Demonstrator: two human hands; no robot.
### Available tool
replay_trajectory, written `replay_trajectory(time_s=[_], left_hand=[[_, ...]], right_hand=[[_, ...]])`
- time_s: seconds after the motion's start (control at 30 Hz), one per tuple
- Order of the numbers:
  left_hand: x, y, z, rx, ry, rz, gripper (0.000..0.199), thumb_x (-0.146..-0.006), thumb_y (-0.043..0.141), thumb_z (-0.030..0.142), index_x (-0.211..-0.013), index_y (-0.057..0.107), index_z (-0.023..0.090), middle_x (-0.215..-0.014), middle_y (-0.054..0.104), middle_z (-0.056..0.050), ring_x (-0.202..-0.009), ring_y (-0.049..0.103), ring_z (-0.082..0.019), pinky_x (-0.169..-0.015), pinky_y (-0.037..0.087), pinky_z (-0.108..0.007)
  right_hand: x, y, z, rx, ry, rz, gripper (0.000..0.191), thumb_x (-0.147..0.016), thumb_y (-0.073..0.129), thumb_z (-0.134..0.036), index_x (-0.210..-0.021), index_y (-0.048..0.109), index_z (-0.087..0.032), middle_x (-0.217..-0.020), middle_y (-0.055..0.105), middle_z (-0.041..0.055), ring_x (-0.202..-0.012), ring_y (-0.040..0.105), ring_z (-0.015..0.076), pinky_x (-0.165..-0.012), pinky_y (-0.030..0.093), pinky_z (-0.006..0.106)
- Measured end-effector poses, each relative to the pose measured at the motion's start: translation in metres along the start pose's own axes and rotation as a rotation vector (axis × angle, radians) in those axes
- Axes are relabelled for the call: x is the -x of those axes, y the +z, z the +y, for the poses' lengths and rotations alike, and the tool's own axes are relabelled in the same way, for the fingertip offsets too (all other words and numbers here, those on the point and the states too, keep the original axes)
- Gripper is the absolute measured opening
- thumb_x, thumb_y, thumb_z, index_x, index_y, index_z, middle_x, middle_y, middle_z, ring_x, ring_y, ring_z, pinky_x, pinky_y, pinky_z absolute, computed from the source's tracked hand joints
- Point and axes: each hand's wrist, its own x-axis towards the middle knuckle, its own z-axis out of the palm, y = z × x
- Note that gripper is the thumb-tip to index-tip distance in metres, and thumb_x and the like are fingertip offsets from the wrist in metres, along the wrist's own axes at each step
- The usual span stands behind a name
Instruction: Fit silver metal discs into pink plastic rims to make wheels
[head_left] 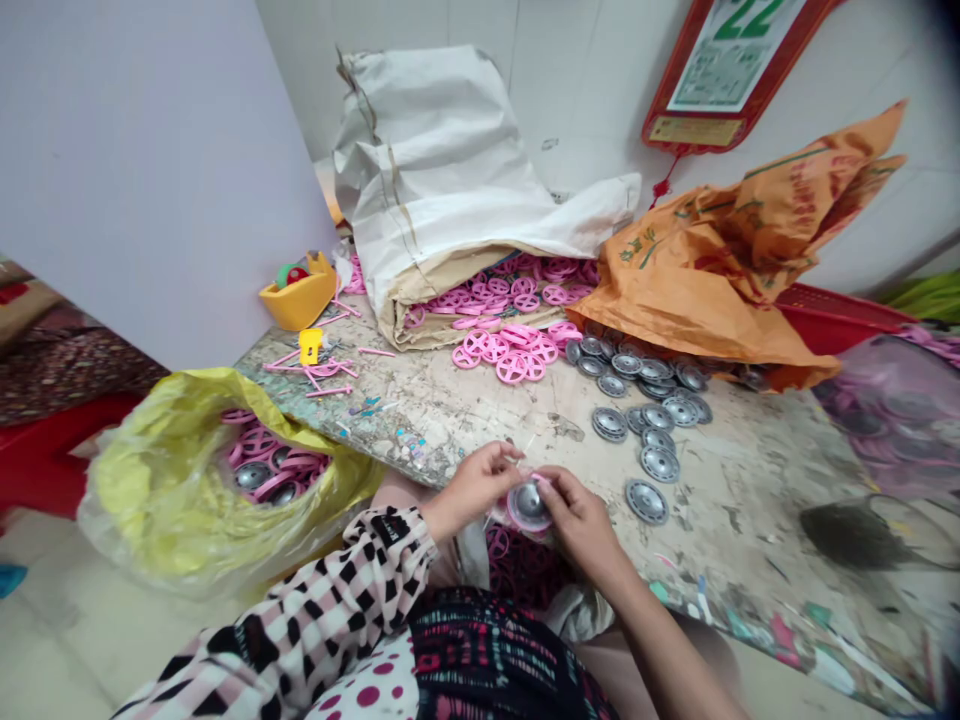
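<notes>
- Scuffed, paint-flecked table [735, 540] before a pale tiled wall [585, 80]; a red-framed calendar [727, 70] hangs at upper right.
- Pink-rimmed wheel [529, 503] with a gray disc in its middle, held up at the table's near edge; the right hand [581, 520] pinches its rim; the left hand [476, 490] curls at its other side, thumb and fingers drawn together; whether it grips anything, I cannot tell.
- Pink wheels [517, 570] lie in the lap below; loose gray discs [646, 500] trail from right of the hands toward the far edge.
- White sack [442, 150] at the far edge, spilling pink rings [512, 350]; orange bag [697, 290] to its right.
- Yellow tape dispenser [300, 300] by the far left corner; yellow bag [157, 470] of wheels beyond the left edge.
</notes>
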Motion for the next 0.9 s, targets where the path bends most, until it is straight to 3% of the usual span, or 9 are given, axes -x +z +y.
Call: replay_trajectory(time_s=[0.07, 0.13, 0.23, 0.33, 0.43, 0.6, 0.77, 0.9], left_hand=[[-0.010, -0.016, 0.000, -0.214, 0.130, 0.078, 0.050, -0.074, 0.067, 0.043, -0.114, 0.054, 0.017, -0.081, 0.062, -0.001, -0.065, 0.056, -0.011, -0.059, 0.044, -0.023], [-0.021, -0.035, -0.001, -0.500, 0.225, 0.230, 0.041, -0.080, 0.060, 0.041, -0.115, 0.057, 0.019, -0.087, 0.064, -0.002, -0.071, 0.057, -0.013, -0.067, 0.045, -0.026], [-0.035, -0.058, -0.007, -0.887, 0.393, 0.398, 0.030, -0.086, 0.055, 0.032, -0.112, 0.061, 0.018, -0.100, 0.064, -0.006, -0.094, 0.057, -0.019, -0.087, 0.043, -0.034], [-0.041, -0.069, -0.015, -1.126, 0.455, 0.486, 0.032, -0.088, 0.050, 0.029, -0.115, 0.060, 0.017, -0.108, 0.060, -0.010, -0.104, 0.051, -0.023, -0.094, 0.039, -0.040], [-0.040, -0.069, -0.021, -1.237, 0.440, 0.516, 0.033, -0.090, 0.048, 0.031, -0.118, 0.060, 0.019, -0.116, 0.054, -0.012, -0.107, 0.048, -0.025, -0.094, 0.039, -0.041], [-0.036, -0.062, -0.019, -1.346, 0.410, 0.533, 0.033, -0.088, 0.050, 0.033, -0.118, 0.059, 0.022, -0.123, 0.048, -0.012, -0.114, 0.043, -0.028, -0.098, 0.034, -0.047], [-0.034, -0.059, -0.015, -1.384, 0.378, 0.553, 0.034, -0.087, 0.052, 0.038, -0.117, 0.058, 0.024, -0.124, 0.048, -0.011, -0.118, 0.040, -0.029, -0.104, 0.026, -0.054], [-0.034, -0.057, -0.015, -1.413, 0.362, 0.546, 0.035, -0.087, 0.051, 0.039, -0.118, 0.056, 0.024, -0.125, 0.048, -0.011, -0.122, 0.037, -0.030, -0.106, 0.023, -0.057]], right_hand=[[0.010, -0.001, 0.004, 0.174, -0.078, -0.111, 0.030, -0.093, 0.039, -0.039, -0.103, 0.062, -0.023, -0.094, 0.063, 0.0046, -0.086, 0.060, 0.0180, -0.077, 0.046, 0.030], [0.021, 0.000, 0.006, 0.400, -0.172, -0.172, 0.029, -0.094, 0.039, -0.034, -0.106, 0.063, -0.024, -0.094, 0.059, 0.0065, -0.084, 0.057, 0.0188, -0.075, 0.046, 0.031], [0.029, 0.003, 0.005, 0.615, -0.270, -0.153, 0.032, -0.092, 0.042, -0.031, -0.118, 0.058, -0.024, -0.100, 0.053, 0.0095, -0.087, 0.054, 0.0207, -0.075, 0.046, 0.032], [0.015, 0.002, 0.006, 0.624, -0.296, -0.115, 0.036, -0.092, 0.042, -0.031, -0.125, 0.054, -0.021, -0.109, 0.050, 0.0120, -0.095, 0.052, 0.0226, -0.080, 0.046, 0.035], [-0.022, -0.002, 0.011, 0.604, -0.294, -0.090, 0.036, -0.093, 0.040, -0.032, -0.121, 0.057, -0.018, -0.110, 0.051, 0.0122, -0.099, 0.051, 0.0232, -0.085, 0.046, 0.036], [-0.112, -0.006, 0.014, 0.658, -0.242, -0.024, 0.041, -0.091, 0.044, -0.036, -0.126, 0.056, -0.019, -0.120, 0.050, 0.0135, -0.110, 0.047, 0.0251, -0.096, 0.041, 0.039], [-0.195, 0.002, -0.004, 0.771, -0.096, 0.060, 0.059, -0.087, 0.046, -0.053, -0.140, 0.041, -0.029, -0.141, 0.034, 0.0143, -0.128, 0.034, 0.0337, -0.099, 0.035, 0.048], [-0.242, 0.015, -0.017, 0.802, -0.030, 0.121, 0.067, -0.083, 0.040, -0.068, -0.142, 0.036, -0.035, -0.150, 0.023, 0.0110, -0.134, 0.025, 0.0364, -0.102, 0.027, 0.056]])
